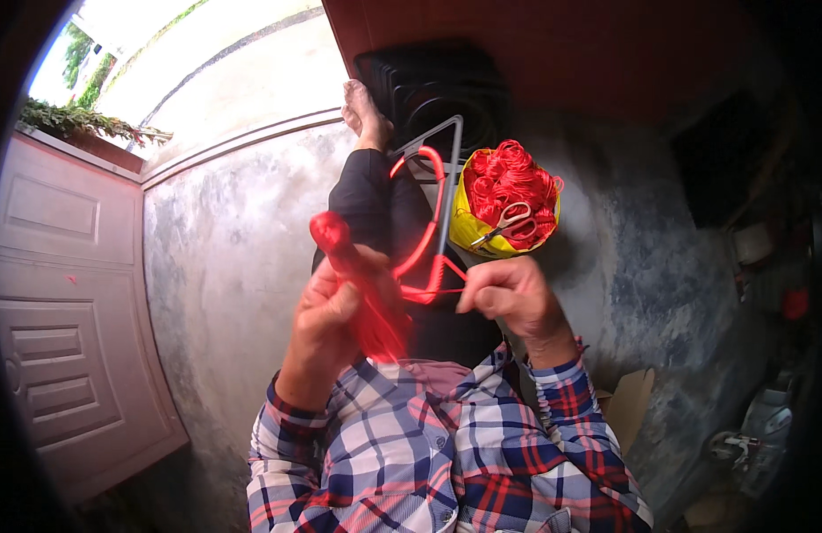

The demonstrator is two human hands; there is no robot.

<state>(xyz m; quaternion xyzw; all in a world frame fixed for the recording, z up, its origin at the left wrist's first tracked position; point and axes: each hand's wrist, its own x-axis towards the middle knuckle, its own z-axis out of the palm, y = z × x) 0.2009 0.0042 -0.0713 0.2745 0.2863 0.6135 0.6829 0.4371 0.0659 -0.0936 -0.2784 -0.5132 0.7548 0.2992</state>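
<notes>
My left hand (327, 302) is closed around a bundle of red cord (375, 324), smeared by motion, its knotted-looking end sticking out above the fist. To its right, my right hand (509, 295) pinches a strand of red cord (455, 269) that runs to a grey metal frame (453, 169). This bent frame lies over my lap and legs. Red cord is wound tightly round its curved inner bar (420, 244) and its near corner, while the long outer sides are bare grey. My left fist hides part of the curved bar's lower end.
Beyond my right hand stands a yellow bag (464, 233) heaped with red cord (513, 178), a pair of scissors (515, 218) on top. Dark frames (446, 75) are stacked past my bare foot (364, 111). A panelled door (64, 329) is at left, cardboard (631, 404) at lower right.
</notes>
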